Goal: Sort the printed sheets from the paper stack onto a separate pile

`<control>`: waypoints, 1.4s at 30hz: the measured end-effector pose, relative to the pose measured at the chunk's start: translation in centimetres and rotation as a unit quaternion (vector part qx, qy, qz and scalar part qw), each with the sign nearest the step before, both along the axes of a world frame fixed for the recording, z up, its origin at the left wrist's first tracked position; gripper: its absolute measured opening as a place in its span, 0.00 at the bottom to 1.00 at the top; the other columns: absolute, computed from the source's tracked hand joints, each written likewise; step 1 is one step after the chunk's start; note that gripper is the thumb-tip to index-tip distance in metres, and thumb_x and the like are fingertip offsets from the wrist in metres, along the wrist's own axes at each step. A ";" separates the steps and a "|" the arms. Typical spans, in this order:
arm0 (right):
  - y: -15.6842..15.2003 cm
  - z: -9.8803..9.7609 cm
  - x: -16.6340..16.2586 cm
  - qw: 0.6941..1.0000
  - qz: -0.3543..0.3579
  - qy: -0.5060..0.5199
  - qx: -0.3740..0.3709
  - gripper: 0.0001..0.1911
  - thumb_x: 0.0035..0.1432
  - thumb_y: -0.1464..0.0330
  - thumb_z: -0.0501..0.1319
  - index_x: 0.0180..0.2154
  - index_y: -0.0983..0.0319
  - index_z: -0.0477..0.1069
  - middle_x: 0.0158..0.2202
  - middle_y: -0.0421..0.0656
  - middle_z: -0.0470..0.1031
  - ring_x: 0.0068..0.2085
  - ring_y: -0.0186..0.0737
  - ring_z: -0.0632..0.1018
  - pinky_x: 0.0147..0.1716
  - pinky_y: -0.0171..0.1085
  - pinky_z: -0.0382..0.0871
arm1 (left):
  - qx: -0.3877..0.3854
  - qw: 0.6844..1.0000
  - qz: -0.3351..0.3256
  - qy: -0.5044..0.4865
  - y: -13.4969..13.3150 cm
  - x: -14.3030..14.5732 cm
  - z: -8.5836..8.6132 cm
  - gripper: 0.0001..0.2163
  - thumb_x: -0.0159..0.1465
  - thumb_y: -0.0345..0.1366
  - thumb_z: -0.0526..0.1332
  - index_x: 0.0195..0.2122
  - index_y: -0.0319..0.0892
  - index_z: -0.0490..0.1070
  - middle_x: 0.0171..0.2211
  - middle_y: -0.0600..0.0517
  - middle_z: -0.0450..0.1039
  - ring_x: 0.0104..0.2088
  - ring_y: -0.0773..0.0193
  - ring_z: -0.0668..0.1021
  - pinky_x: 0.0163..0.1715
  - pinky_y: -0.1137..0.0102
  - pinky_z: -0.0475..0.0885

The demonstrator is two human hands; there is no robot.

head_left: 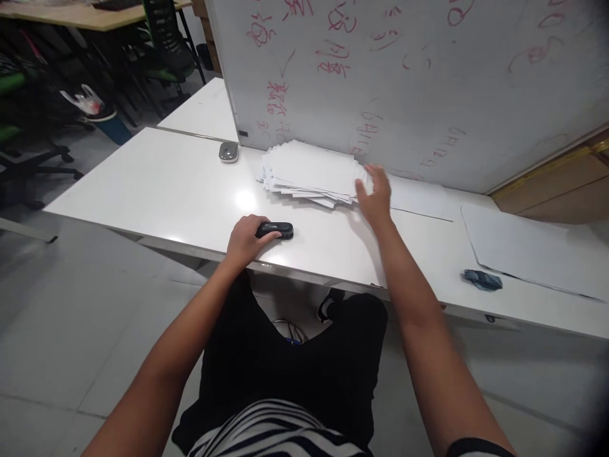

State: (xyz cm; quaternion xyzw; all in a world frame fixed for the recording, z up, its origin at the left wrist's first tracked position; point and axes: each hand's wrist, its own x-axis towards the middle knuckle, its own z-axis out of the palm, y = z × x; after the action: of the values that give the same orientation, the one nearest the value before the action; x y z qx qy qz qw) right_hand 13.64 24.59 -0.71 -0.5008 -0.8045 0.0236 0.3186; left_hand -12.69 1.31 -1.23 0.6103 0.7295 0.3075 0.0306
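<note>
My left hand (pixel 247 240) is wrapped around the rear part of a black stapler (pixel 281 230), which lies on the white table near its front edge. A thick, uneven stack of white paper sheets (pixel 311 170) rests further back, against the foot of the whiteboard. At the right end of that stack is my right hand (pixel 375 197), slightly blurred, thumb and fingers apart and touching or just over the sheets' edge. No sheet shows clearly gripped in it. Beyond this hand, more white paper (pixel 419 198) lies flat along the whiteboard.
The white table (pixel 143 184) runs left to right before me. A whiteboard (pixel 404 82) with red writing stands at its back. A small grey-topped case (pixel 229 152) sits left of the stack. Rightward lie a dark crumpled item (pixel 482 280) and large white sheets (pixel 528 247).
</note>
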 end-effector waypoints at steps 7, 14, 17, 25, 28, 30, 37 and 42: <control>-2.3 -1.7 -4.0 0.988 0.128 -0.054 -0.065 0.29 0.62 0.52 0.50 0.60 0.56 0.58 0.65 0.47 0.58 0.65 0.52 0.57 0.62 0.63 0.33 | -0.014 1.000 0.000 0.000 -0.1 0.1 0.4 0.14 0.59 0.47 0.62 0.41 0.45 0.70 0.37 0.50 0.73 0.39 0.58 0.73 0.40 0.64 0.68; -2.9 -1.5 -3.9 0.993 0.114 -0.029 -0.026 0.25 0.64 0.57 0.49 0.58 0.60 0.62 0.57 0.48 0.69 0.60 0.50 0.66 0.63 0.61 0.30 | 0.002 1.000 0.003 0.012 -0.1 0.1 0.1 0.14 0.59 0.47 0.63 0.41 0.45 0.69 0.38 0.49 0.74 0.40 0.58 0.73 0.41 0.64 0.68; -3.3 -1.1 -4.2 0.994 0.107 -0.025 -0.025 0.26 0.65 0.58 0.50 0.60 0.61 0.59 0.53 0.48 0.73 0.56 0.49 0.70 0.64 0.59 0.32 | 0.003 1.000 0.002 0.012 -0.1 0.2 0.2 0.14 0.59 0.47 0.63 0.41 0.45 0.69 0.38 0.50 0.74 0.40 0.59 0.73 0.41 0.64 0.68; -3.6 -1.2 -4.6 0.995 0.087 -0.051 0.020 0.22 0.69 0.62 0.39 0.48 0.61 0.69 0.40 0.47 0.78 0.43 0.42 0.76 0.56 0.48 0.52 | -0.009 0.999 0.019 -0.028 -0.2 0.4 0.6 0.13 0.58 0.46 0.64 0.41 0.46 0.70 0.39 0.51 0.74 0.40 0.59 0.74 0.40 0.65 0.68; -3.2 -1.4 -4.8 0.994 0.057 -0.080 0.039 0.24 0.69 0.65 0.36 0.43 0.61 0.70 0.29 0.44 0.76 0.35 0.40 0.74 0.49 0.44 0.57 | -0.003 0.999 0.018 -0.040 -0.2 0.5 0.6 0.13 0.58 0.46 0.64 0.41 0.46 0.70 0.39 0.51 0.74 0.41 0.60 0.74 0.41 0.65 0.68; -3.0 -1.6 -4.9 0.992 0.056 -0.096 0.061 0.23 0.68 0.71 0.37 0.44 0.62 0.70 0.27 0.44 0.75 0.32 0.40 0.72 0.48 0.43 0.57 | -0.001 0.999 0.023 -0.040 -0.2 0.5 0.6 0.14 0.58 0.46 0.64 0.41 0.45 0.71 0.39 0.51 0.74 0.41 0.60 0.74 0.41 0.65 0.68; -2.9 -1.8 -5.2 0.990 0.072 -0.090 0.078 0.16 0.65 0.68 0.47 0.48 0.64 0.70 0.40 0.50 0.76 0.40 0.47 0.71 0.46 0.46 0.52 | -0.003 0.998 0.038 -0.042 -0.2 0.8 0.7 0.14 0.58 0.46 0.64 0.41 0.45 0.71 0.38 0.51 0.74 0.40 0.59 0.74 0.40 0.66 0.68; -2.1 -1.5 -5.9 0.996 0.044 -0.056 0.053 0.17 0.63 0.67 0.50 0.48 0.63 0.71 0.41 0.50 0.73 0.42 0.48 0.69 0.49 0.49 0.50 | 0.000 0.998 0.038 -0.045 -0.2 0.8 0.7 0.14 0.57 0.46 0.64 0.41 0.45 0.71 0.38 0.50 0.74 0.40 0.59 0.74 0.40 0.66 0.68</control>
State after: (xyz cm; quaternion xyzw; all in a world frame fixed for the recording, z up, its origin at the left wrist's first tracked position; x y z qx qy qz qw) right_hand 7.78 22.51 -2.17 -0.4479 -0.8423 -0.0334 0.2979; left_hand -11.87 1.14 -0.49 0.5674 0.7501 0.3358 0.0512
